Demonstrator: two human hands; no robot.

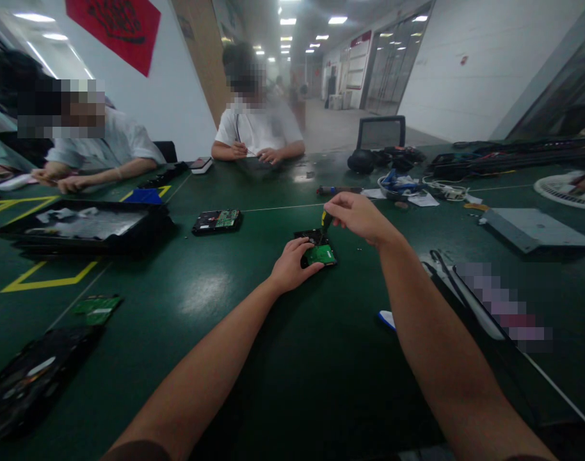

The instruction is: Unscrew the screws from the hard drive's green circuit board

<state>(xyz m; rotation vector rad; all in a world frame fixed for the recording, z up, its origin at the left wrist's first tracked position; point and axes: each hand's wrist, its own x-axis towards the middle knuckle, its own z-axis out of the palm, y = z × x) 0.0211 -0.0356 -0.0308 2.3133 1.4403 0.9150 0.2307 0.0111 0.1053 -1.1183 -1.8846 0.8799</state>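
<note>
A hard drive (322,255) with a green circuit board lies in the middle of the table. My left hand (295,264) is closed around its left side, thumb at the near edge and fingers over the far part. Above the drive, my right hand (356,216) pinches a yellow and black screwdriver (326,221). The screwdriver stands nearly upright, its tip down at the drive; the exact spot it meets is too small to make out. A second hard drive (216,221) lies farther left, and tiny screws (360,249) are scattered right of the one I hold.
At near left lie a black drive body (33,371) and a loose green circuit board (98,309). A black tray (86,221) stands behind them. On the right are a metal box (537,229), a lanyard badge (475,301) and cables (446,189). Two people (258,128) sit across the table.
</note>
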